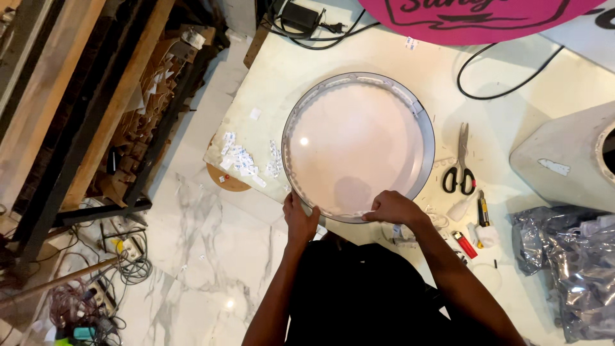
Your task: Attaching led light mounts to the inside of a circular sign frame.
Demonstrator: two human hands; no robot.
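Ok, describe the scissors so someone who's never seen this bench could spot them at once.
Start at the big round frame with the grey rim in the middle of the white table. Just beyond its right edge lie the scissors, blades pointing away from the person. Their black looped handles and long metal blades set them apart from the small red lighter nearer the person.

white marble floor (211, 256); cream worktable (320, 64)

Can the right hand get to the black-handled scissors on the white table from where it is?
Probably yes. The right hand rests on the near rim of the round grey frame; the black-handled scissors lie flat just beyond, beside the frame, with nothing between.
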